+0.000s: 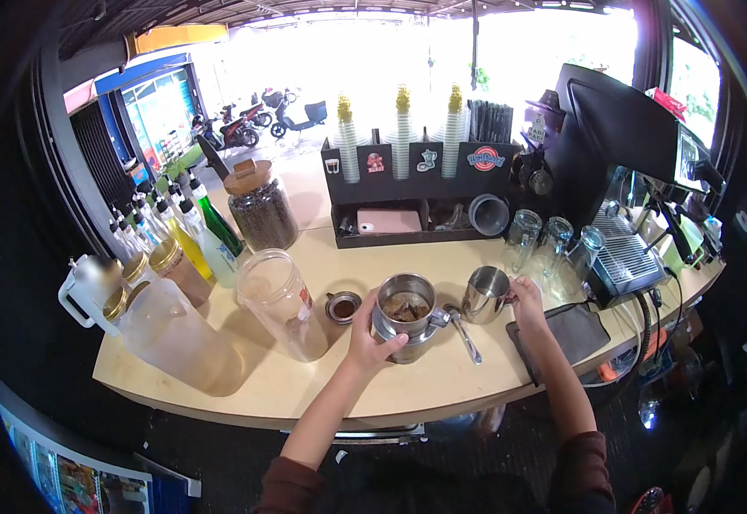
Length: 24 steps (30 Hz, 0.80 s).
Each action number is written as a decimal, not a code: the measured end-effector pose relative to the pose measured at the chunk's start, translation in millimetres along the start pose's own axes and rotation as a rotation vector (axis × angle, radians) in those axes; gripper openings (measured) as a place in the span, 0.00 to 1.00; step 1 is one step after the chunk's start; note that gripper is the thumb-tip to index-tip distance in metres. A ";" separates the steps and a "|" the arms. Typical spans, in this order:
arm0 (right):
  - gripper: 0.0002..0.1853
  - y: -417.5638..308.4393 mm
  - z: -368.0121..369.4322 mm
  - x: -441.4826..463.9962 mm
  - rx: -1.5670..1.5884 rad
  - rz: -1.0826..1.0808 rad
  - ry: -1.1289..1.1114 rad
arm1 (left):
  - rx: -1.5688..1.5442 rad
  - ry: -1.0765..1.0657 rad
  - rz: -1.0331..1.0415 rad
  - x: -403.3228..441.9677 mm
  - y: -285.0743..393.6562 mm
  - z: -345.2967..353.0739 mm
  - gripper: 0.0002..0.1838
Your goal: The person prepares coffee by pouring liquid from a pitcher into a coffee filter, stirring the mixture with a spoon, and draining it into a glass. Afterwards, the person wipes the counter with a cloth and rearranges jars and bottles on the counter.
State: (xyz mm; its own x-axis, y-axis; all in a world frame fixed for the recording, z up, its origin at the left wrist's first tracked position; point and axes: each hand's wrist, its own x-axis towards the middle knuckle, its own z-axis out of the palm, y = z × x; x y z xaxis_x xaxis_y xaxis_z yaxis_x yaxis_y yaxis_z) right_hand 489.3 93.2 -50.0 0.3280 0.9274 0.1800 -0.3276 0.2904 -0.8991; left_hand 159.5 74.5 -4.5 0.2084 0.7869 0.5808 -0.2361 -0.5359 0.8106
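Note:
Near the middle of the counter stands a metal pot (405, 319) with brown, wet-looking contents inside its open top. My left hand (373, 336) is wrapped round its left side, thumb across the front. To the right is a steel pitcher (485, 295), upright on the counter; the fingers of my right hand (526, 301) are closed on its handle. A spoon (466, 336) lies between the pot and the pitcher. Left of the pot sits a small round metal dish (343, 307) with something dark in it.
A clear plastic jar (283, 308), a frosted pitcher (176, 338) and bottles (211, 214) stand left. Behind is a black cup rack (416, 193) holding a phone (388, 222). Glasses (555, 236), a dark mat (562, 338) and a coffee machine (626, 248) are right.

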 end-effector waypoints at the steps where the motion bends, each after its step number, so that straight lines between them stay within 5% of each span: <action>1: 0.10 -0.1 -6.7 3.4 -0.194 -0.041 -0.009 | -0.003 -0.001 -0.001 -0.1 -0.7 -0.1 0.43; 2: 0.08 1.5 -12.0 5.9 -0.386 -0.082 -0.018 | -0.006 -0.002 0.000 -0.2 -1.2 -0.6 0.43; 3: 0.05 -12.7 4.5 -6.3 -0.657 -0.387 0.068 | 0.001 -0.015 0.019 0.7 -3.7 -1.8 0.43; 6: 0.06 -61.9 47.6 -46.1 -0.918 -0.620 0.014 | -0.018 -0.005 0.013 0.5 -6.3 -2.1 0.43; 9: 0.08 -55.8 63.1 -76.1 -1.149 -0.315 -0.400 | -0.022 0.020 0.010 -1.8 -4.7 -0.9 0.43; 12: 0.11 -33.4 77.8 -92.9 -1.507 -0.400 -0.498 | -0.006 -0.018 0.014 -0.2 -3.4 -4.4 0.43; 15: 0.13 -21.9 88.6 -92.1 -1.649 -0.167 -0.475 | 0.253 -0.093 0.053 6.5 13.6 -16.2 0.43; 18: 0.11 -12.5 83.7 -91.0 -1.710 -0.288 -0.480 | 0.387 -0.061 0.018 8.3 34.2 -16.9 0.44; 24: 0.11 -19.2 71.1 -84.3 -1.686 -0.200 -0.500 | 0.554 -0.086 -0.051 19.1 65.1 4.6 0.42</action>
State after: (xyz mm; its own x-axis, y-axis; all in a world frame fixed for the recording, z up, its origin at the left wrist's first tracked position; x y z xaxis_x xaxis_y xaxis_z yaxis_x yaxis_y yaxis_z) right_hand 405.0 26.1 -19.5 -0.1373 0.9817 0.1316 0.9690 0.1607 -0.1876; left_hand 152.6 53.3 59.7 0.2885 0.8007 0.5250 0.3055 -0.5966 0.7421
